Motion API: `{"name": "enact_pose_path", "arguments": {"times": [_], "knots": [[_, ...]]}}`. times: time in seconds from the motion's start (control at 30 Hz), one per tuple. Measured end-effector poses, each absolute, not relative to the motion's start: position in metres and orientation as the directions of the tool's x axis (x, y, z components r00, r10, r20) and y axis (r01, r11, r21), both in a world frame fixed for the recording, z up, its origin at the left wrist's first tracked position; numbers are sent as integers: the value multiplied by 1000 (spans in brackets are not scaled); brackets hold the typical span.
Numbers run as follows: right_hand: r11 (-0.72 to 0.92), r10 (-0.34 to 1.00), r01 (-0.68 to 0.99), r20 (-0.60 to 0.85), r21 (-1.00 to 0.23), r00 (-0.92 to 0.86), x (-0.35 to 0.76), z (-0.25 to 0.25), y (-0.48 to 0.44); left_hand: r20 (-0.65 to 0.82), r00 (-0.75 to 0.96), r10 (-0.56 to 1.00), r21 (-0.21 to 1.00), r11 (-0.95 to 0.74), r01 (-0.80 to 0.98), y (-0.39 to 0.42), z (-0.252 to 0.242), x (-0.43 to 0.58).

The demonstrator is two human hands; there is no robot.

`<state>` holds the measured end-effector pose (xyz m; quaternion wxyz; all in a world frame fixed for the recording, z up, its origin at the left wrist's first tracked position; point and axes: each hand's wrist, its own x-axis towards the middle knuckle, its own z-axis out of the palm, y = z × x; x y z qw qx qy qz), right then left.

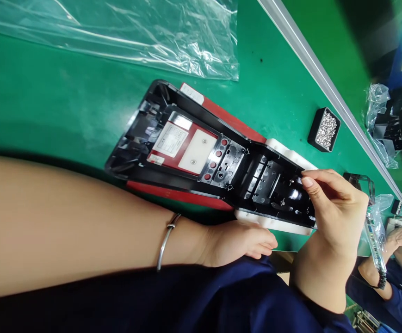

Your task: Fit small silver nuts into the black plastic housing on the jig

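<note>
Right hand pinching something too small to identify on black housing; left hand grip hidden beneath.

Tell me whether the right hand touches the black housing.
Touching: the head view shows the right hand with fingertips resting on the black housing.

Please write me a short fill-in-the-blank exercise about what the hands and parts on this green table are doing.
1. The right hand pinches at the black housing with its thumb and ____.
2. The small black tray beside the metal rail is filled with ____.
3. The left hand, which rests at the housing's near edge, wears a ____ at the wrist.
4. A clear ____ bag lies at the far side of the table.

Missing words: fingers; screws; bracelet; plastic
</note>
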<state>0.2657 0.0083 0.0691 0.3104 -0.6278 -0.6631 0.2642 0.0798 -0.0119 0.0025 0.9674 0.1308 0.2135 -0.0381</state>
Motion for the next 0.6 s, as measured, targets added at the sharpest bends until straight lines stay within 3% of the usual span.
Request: {"name": "enact_pose_path", "arguments": {"times": [0.13,0.33,0.5,0.6], "knots": [[-29,998,616,8,-787,57,259,64,6,-417,909,-12,244,962,125,-12,1,81],[5,992,634,84,-773,95,254,67,2,-436,900,-21,254,956,145,-11,2,80],[118,804,548,403,-828,437,281,76,-26,-435,900,-27,315,932,180,-10,2,80],[114,679,419,379,-901,629,313,70,-62,-437,899,-5,485,841,240,-10,0,79]]}}
